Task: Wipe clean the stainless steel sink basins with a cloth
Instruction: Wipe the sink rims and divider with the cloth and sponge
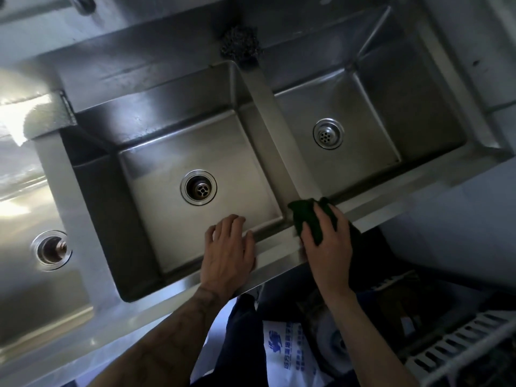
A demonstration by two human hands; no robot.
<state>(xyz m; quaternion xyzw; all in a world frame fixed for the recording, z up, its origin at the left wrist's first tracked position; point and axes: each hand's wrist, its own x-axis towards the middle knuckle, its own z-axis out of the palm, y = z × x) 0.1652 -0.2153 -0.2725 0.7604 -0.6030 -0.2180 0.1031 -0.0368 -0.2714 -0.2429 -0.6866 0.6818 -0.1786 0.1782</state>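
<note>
Right hand presses a dark green cloth on the sink's near rim, where the divider between the two basins meets it. Its fingers are curled over the cloth, grasping it; the cloth's far end pokes out past the fingertips toward the divider

Left hand is flat on the same rim, fingers released and spread, tips reaching over the edge into the left basin. It holds nothing; it looks like a brace

Both basins look bare apart from their drains: left drain, right drain. A scourer sits on the back ledge at the far end of the divider. A third basin lies further left, partly out of frame

Step in hand, as judged: wiping the rim at the divider junction, basins proper probably still to do

To do it well:
- keep the palm flat so the whole cloth face bears on the steel, not just the fingertips
- run long overlapping strokes along the rim, then the divider top
- inside each basin, work walls first, then floor, ending at the drain
- push the cloth edge into the corner seams; residue tends to collect there
- keep the left hand planted for balance when reaching the far walls

Risk: the loose cloth end bunching and leaving streaks
</note>
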